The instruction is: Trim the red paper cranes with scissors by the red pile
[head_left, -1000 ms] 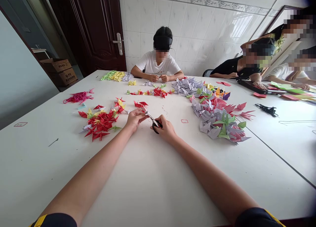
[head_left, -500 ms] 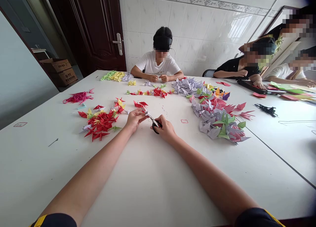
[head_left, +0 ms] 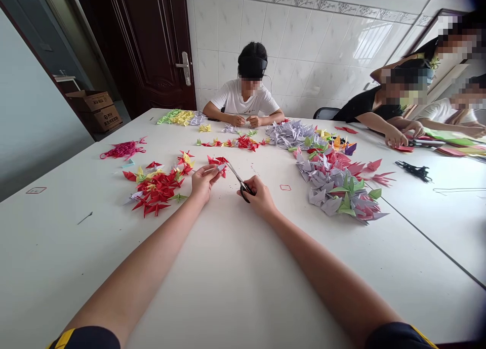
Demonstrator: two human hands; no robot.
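My right hand point(head_left: 259, 194) is closed on the black handles of a pair of scissors point(head_left: 239, 179), blades pointing up and left. My left hand point(head_left: 203, 179) pinches a small pale folded paper piece point(head_left: 219, 168) right at the blade tips. Just beyond lie two red paper cranes point(head_left: 216, 160). A heap of red and yellow paper cranes point(head_left: 157, 184) sits left of my left hand on the white table point(head_left: 235, 268).
A big pile of lilac, pink and green cranes point(head_left: 336, 184) lies to the right. A row of cranes point(head_left: 235, 142) and a pink cord bundle point(head_left: 121, 149) lie farther back. One person sits opposite, others at the right with coloured paper sheets point(head_left: 451, 144). Black string point(head_left: 413, 169) lies right.
The scissors have lifted and swung a little right, blades now pointing more upward. My left hand shifted slightly with the paper piece. A person at the right reached down to the red paper.
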